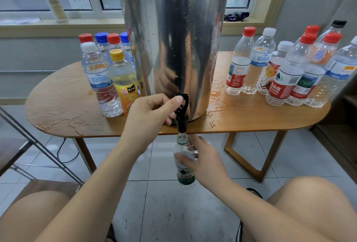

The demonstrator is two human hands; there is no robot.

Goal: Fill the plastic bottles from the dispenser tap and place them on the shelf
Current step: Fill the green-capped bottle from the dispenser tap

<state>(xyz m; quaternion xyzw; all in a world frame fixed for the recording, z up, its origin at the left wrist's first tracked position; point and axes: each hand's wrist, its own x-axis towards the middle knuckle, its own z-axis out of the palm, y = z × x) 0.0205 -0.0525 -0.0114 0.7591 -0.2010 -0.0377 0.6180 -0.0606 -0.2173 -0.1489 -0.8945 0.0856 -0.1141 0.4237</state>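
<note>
Mid-fill: left grip (pixel 152 115) pinches the tap (pixel 182 121), right grip (pixel 205 161) clasps the bottle (pixel 185 179) beneath. Left-of-frame bottles (pixel 102 81) appear filled (right-of-frame group (pixel 280 75) apparently empty); shelving not yet done.

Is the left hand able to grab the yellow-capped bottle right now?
Probably yes, but it is busy: the left hand pinches the tap lever. The yellow-capped bottle stands right beside it on the table, with nothing in between.

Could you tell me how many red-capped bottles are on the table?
6 red-capped bottles: two left of the dispenser, at the back; four right of it, one nearest, three farther right. Others may be hidden.
</note>
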